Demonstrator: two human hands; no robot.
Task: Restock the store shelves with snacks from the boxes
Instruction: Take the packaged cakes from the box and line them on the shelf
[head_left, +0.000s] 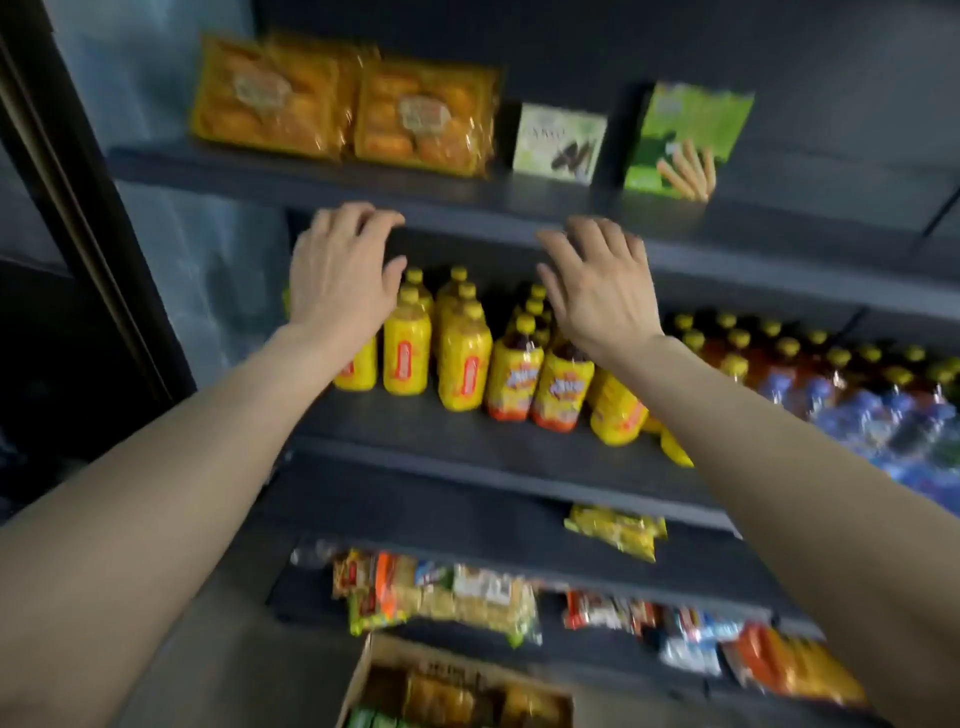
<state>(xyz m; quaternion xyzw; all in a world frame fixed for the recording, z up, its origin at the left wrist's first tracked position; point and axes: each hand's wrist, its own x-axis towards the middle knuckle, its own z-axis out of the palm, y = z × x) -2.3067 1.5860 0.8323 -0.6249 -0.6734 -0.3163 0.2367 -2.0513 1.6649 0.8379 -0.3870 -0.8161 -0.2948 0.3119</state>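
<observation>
Dark grey shelving (467, 205), with both your hands raised empty before the edge of the upper shelf.

From the left: two orange packs of buns (343, 104) lean on the top shelf, then a pale box of chocolate sticks (560, 143) and a green box of biscuit sticks (685, 140). Your left hand (340, 275) has loosely curled fingers holding nothing; your right hand (597, 291) is spread, also holding nothing. Behind them stand yellow-capped bottles (462, 353), with blue-labelled bottles (841, 395) further right. A yellow snack bag (615, 530) lies on the next shelf down, mixed snack packets (436, 587) on the lowest. The cardboard box (452, 686) of snacks sits open at the bottom, below the shelves.
</observation>
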